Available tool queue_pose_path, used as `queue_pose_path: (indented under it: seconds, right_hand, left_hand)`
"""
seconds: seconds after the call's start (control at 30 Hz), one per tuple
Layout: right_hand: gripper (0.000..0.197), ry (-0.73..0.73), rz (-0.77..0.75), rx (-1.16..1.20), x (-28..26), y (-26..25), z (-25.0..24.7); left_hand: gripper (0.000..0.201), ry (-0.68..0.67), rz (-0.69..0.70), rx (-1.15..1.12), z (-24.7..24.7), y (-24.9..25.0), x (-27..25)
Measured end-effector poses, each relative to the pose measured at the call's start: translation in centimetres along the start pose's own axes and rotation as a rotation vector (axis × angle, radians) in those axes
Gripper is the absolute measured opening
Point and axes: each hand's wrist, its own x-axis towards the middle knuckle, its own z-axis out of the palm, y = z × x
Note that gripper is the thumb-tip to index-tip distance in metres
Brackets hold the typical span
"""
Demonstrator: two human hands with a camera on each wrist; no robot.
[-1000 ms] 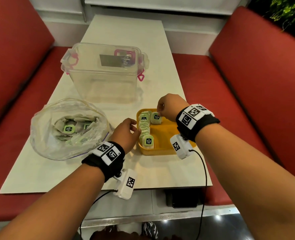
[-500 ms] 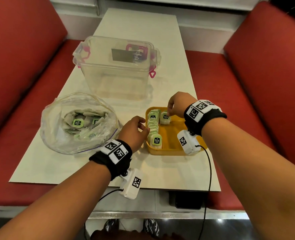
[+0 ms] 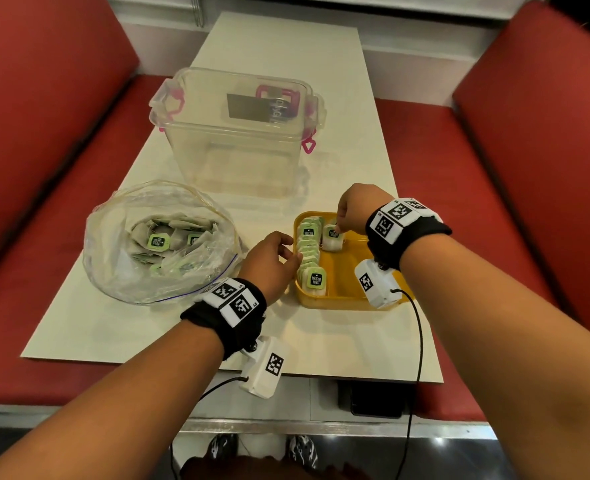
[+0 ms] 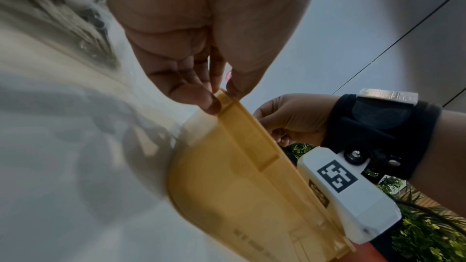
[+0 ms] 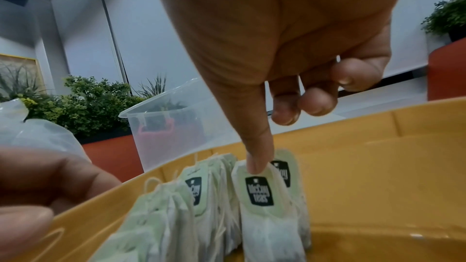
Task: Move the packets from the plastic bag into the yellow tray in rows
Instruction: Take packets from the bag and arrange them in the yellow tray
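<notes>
The yellow tray (image 3: 347,296) sits on the table's right half. A row of green-tagged packets (image 3: 310,252) stands along its left wall. My right hand (image 3: 338,228) holds the top of one more packet (image 3: 331,237) at the far end, beside that row. In the right wrist view one digit of the right hand (image 5: 254,164) lies on this packet (image 5: 262,196); three fingers curl clear of it. My left hand (image 3: 291,252) pinches the tray's left rim (image 4: 227,107). The open plastic bag (image 3: 120,258) with several packets (image 3: 158,242) lies left of the tray.
A clear lidded box (image 3: 238,140) with pink clasps stands behind the tray and bag. Red benches (image 3: 535,188) flank the table. The table's near edge (image 3: 321,374) is close below my wrists, and a cable (image 3: 419,341) hangs from the right wrist.
Both hands stay at the tray, the left on its rim and the right on the packet at the far end. The head view has tipped slightly.
</notes>
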Motion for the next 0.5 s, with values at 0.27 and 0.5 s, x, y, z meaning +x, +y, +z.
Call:
queue_pose_path:
  seconds: [0.27, 0.5]
  right_hand:
    - [0.019, 0.052, 0.015, 0.012, -0.03, 0.28, -0.40]
    - [0.023, 0.052, 0.038, 0.078, -0.39, 0.66, -0.54]
  left_hand:
    - [0.029, -0.005, -0.001, -0.015, 0.04, -0.05, -0.07]
    - [0.034, -0.012, -0.027, 0.017, -0.32, 0.22, -0.25]
